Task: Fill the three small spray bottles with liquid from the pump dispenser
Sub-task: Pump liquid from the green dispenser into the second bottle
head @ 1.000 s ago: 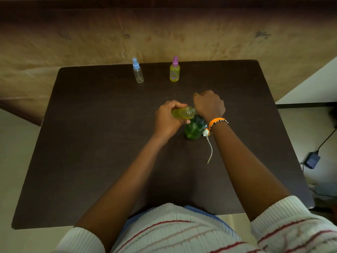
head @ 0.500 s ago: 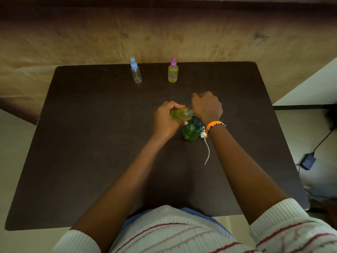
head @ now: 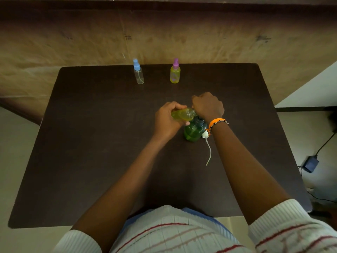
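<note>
My left hand (head: 166, 119) grips a small uncapped spray bottle (head: 182, 114), tilted on its side with yellow-green liquid in it, its mouth at the pump's spout. My right hand (head: 207, 105) is curled over the pump head of the green dispenser (head: 193, 131), which stands mid-table; the pump head itself is hidden under the hand. A white spray cap with its dip tube (head: 207, 148) lies on the table just right of the dispenser. At the back stand a clear bottle with a blue cap (head: 139, 73) and a yellow-filled bottle with a purple cap (head: 175, 73).
The dark brown table (head: 91, 143) ends close to a tan wall behind. To the right, on the floor, lie a black adapter and cable (head: 311, 163).
The hands, tilted bottle and dispenser keep the same arrangement; only the camera view shifts slightly.
</note>
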Demonstrator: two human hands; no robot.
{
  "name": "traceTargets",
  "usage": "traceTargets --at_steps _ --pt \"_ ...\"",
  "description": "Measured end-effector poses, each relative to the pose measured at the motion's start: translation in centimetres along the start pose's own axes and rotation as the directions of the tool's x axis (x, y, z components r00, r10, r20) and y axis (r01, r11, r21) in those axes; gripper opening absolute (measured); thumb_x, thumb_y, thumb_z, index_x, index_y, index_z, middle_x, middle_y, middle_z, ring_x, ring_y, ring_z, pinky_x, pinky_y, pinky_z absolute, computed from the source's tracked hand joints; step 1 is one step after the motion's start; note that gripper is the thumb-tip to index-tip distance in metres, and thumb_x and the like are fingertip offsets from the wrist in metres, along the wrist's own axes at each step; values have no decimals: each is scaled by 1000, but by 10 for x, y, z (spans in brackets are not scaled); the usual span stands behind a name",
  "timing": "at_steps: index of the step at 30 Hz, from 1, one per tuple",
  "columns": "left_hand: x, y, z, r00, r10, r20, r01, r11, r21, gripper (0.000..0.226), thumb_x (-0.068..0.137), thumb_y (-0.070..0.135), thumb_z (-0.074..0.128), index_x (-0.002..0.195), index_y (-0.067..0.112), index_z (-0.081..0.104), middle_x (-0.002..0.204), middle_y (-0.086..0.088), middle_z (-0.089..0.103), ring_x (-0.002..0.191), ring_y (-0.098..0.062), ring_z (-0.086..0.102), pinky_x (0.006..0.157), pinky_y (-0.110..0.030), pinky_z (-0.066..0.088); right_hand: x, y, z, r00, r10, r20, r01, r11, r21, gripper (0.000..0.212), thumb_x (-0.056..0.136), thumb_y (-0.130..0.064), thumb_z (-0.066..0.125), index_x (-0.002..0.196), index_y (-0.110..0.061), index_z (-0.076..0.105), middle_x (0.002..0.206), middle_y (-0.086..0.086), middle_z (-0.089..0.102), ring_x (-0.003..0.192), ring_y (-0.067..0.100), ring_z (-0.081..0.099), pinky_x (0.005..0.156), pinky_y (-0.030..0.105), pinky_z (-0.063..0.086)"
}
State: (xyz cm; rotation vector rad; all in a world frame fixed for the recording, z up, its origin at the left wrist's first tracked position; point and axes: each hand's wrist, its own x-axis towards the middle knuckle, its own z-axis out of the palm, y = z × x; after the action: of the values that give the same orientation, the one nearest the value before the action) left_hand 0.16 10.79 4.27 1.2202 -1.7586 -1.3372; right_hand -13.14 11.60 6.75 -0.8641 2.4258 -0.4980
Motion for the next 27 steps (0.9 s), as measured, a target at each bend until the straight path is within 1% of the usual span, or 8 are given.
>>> traceTargets --at_steps 4,8,10,14,18,21,25,27 --pt "0 -1 2 1000 -11 3 11 1000 8 45 50 1 83 90 16 69 99 -6 67 90 -20 65 84 -42 53 -4 3 3 997 9 -72 -4 998 65 40 89 -40 45 99 -12 72 111 13 69 106 36 60 81 35 41" --pt "0 -1 2 1000 -19 8 18 1000 9 45 49 2 83 88 20 68 99 -4 67 91 -20 65 85 -43 53 -5 2 3 996 17 -89 -9 996 85 40 89 -39 45 100 -12 72 113 14 69 108 37 60 84 36 44" --pt "0 -1 1 1000 -17 5 17 1000 5 46 49 2 84 88 19 68 98 -4 66 91 -20 65 85 -43 53 -6 0 2 997 7 -75 -2 998 59 40 89 -40 45 101 -12 72 114 14 68 109 37 59 84 36 43" --pt "0 0 0 1000 -16 9 16 1000 -12 45 50 1 83 87 21 67 97 -4 66 90 -21 65 84 -43 53 -5 -5 -3 999 30 -10 -30 999 -15 45 90 -42 46 113 -12 69 124 15 63 117 38 55 88 36 42" --pt "-1 -1 -1 1000 -16 13 16 1000 -22 45 50 1 83 86 22 67 98 -5 66 90 -20 65 84 -43 53 -4 -7 -4 999 31 19 -31 999 -35 46 90 -42 46 116 -11 68 125 15 62 119 37 54 85 35 40" --pt "-1 -3 0 1000 -11 8 12 1000 -27 46 49 3 83 86 24 67 98 -5 67 90 -20 66 84 -43 54 -5 -3 -2 999 42 -17 -42 999 9 45 90 -42 46 115 -11 67 125 14 62 118 37 55 85 35 40" --pt "-1 -4 3 1000 -29 -1 29 999 -21 46 49 2 84 84 26 66 97 -5 68 90 -20 66 83 -42 54 -9 -1 0 994 65 -92 -57 995 82 47 93 -42 45 121 -8 62 129 16 60 120 37 54 93 37 42" --pt "0 -3 4 1000 -21 -1 20 1000 -18 47 49 1 84 82 28 65 97 -5 68 90 -20 66 83 -42 54 -10 -2 0 993 61 -105 -52 994 94 47 93 -41 46 122 -8 62 129 16 60 120 37 54 93 37 42"
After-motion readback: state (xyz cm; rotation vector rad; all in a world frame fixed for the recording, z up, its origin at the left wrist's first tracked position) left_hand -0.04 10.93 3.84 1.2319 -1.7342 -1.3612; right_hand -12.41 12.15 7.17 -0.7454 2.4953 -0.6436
